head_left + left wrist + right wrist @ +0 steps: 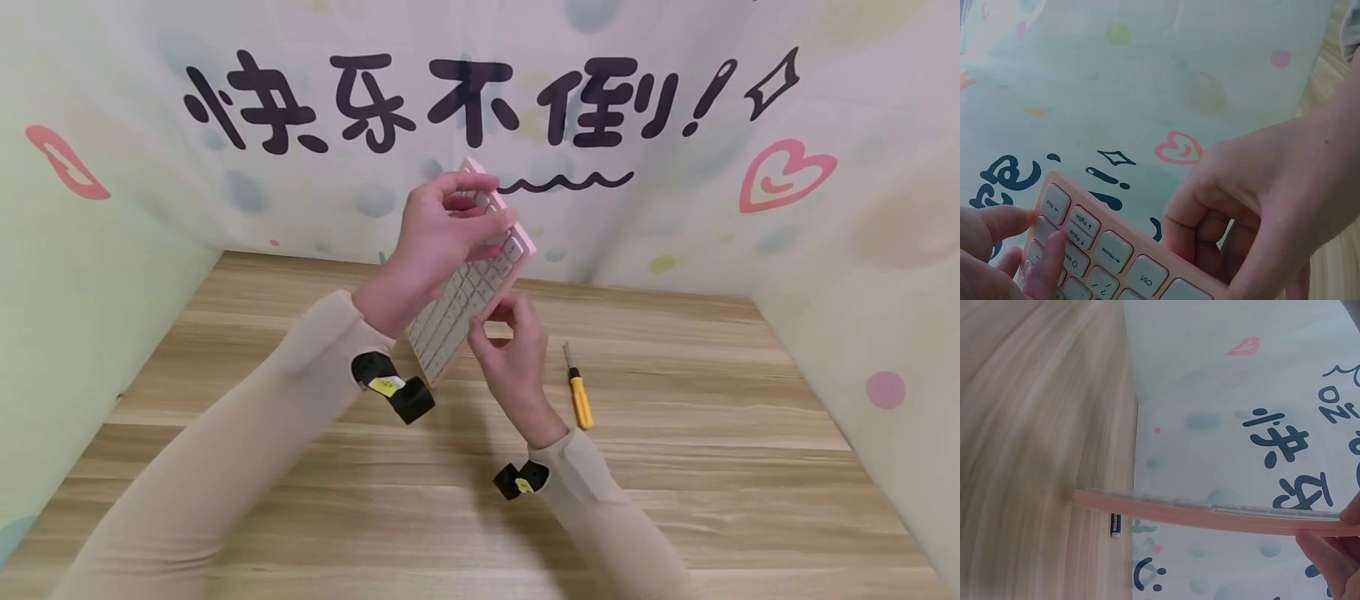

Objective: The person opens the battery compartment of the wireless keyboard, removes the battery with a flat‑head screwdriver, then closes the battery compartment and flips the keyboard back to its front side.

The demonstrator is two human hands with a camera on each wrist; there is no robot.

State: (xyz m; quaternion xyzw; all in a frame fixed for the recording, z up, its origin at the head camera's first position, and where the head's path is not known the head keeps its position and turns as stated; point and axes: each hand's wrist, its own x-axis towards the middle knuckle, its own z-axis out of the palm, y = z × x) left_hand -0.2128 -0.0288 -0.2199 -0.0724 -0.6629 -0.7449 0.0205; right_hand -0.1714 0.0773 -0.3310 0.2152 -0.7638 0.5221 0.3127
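A pink keyboard point(457, 308) with white keys is held up at a steep tilt above the table. My left hand point(438, 229) grips it near its upper end, with thumb and fingers at the edge and over the keys. Lower down, my right hand point(517, 350) pinches the long near edge between thumb and curled fingers. From the left wrist, the keyboard's corner keys point(1113, 250) show beside both hands. The right wrist view catches the pink side point(1179, 515) of the keyboard edge-on, with fingers on its end; its underside is hidden.
On the wooden table point(675, 500), a yellow-handled screwdriver point(579, 398) lies right of the right hand. A small dark battery point(1115, 525) lies near the table's back edge, behind the keyboard. Printed cloth walls point(675, 225) enclose the back and sides.
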